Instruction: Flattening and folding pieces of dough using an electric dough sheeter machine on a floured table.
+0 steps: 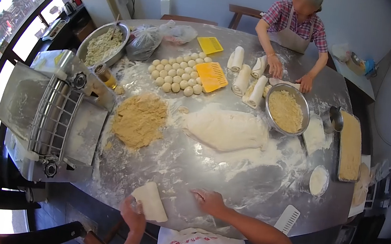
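My left hand (133, 212) grips the left side of a flat piece of pale dough (150, 201) at the table's near edge. To its right my right hand (211, 202) is low over the floury steel table (188, 171), fingers pointing left and partly curled. Nothing shows in it, though its palm side is hidden. Farther in, a large slab of floured white dough (226, 130) lies in the middle. Left of the slab sits a rough mound of yellowish dough (139, 119).
A dough sheeter (56, 113) stands left, near a bowl of filling (103, 47). Beyond the mound are several dough balls (178, 71) and an orange scraper (211, 76). A co-worker (295, 27) handles dough behind a crumb-filled bowl (287, 110). A white scraper (287, 219) lies near right.
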The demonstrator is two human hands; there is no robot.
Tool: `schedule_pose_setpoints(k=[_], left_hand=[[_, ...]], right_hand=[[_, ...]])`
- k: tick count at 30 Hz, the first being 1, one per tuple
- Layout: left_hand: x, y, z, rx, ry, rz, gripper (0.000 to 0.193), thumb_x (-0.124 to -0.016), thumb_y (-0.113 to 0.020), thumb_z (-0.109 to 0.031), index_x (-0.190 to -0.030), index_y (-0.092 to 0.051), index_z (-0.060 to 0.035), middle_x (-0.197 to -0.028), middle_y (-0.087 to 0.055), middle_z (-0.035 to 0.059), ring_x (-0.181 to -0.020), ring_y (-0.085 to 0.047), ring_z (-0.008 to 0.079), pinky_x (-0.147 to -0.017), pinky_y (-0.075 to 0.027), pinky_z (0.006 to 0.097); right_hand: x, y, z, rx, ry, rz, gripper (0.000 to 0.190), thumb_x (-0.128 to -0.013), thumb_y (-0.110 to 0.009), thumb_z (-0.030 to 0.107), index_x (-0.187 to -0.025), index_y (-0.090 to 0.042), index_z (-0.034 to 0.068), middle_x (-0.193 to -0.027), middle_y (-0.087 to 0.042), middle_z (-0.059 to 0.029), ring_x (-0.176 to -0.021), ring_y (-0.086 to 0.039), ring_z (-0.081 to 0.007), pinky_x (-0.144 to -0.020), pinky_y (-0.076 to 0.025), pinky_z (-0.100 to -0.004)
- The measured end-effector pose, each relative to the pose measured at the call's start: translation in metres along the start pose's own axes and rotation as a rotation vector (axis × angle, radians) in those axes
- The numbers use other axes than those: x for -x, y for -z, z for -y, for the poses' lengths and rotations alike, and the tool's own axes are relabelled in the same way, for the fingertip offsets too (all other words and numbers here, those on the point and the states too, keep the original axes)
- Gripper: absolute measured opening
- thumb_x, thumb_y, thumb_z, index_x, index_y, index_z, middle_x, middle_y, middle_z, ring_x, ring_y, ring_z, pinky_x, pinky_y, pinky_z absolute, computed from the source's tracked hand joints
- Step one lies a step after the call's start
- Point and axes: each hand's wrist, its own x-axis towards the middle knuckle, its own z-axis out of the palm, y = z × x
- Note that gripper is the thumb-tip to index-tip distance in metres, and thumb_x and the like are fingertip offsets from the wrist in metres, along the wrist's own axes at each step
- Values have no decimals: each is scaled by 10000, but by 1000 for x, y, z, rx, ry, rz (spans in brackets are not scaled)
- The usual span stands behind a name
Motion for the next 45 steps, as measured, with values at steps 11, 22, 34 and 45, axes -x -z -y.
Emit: schedule_pose_setpoints(k=[11,22,34,45], left_hand=[[25,-4,-2,-278,-239,238,687,-975,-674,-354,-1577,-485,-82,-1675,-371,226,-1559,-281,468,-1254,-157,676],[2,-22,-16,-393,-2,149,829,-979,-697,-366,-1622,-336,14,-1601,-423,295,-1434,-440,462,-1162,-358,565],[-33,-25,30,-374,297,28,737,-1008,-688,-240,-1602,-323,-1,-1419,-558,281,-1218,-595,471,-1044,-484,561],[-127,-44,-106,1905,806,722,638,-979,-658,-334,-1497,-470,-13,-1095,-642,99,-822,-612,214,-632,-516,345]], right_hand=[[24,-22,-16,49,158,33,266,-1011,-583,224,-1216,-740,158,-1087,-744,-110,-934,-719,-367,-831,-581,-464],[51,-20,-65,160,191,-118,242,-1021,-619,217,-1224,-742,171,-1103,-741,-131,-925,-728,-370,-800,-587,-466],[89,34,-119,-75,62,-238,249,-1031,-627,211,-1232,-741,117,-1004,-729,-123,-883,-710,-319,-765,-579,-412],[-87,264,-75,281,327,-941,346,-928,-703,180,-1247,-699,45,-1287,-654,-191,-1164,-634,-379,-984,-530,-482]])
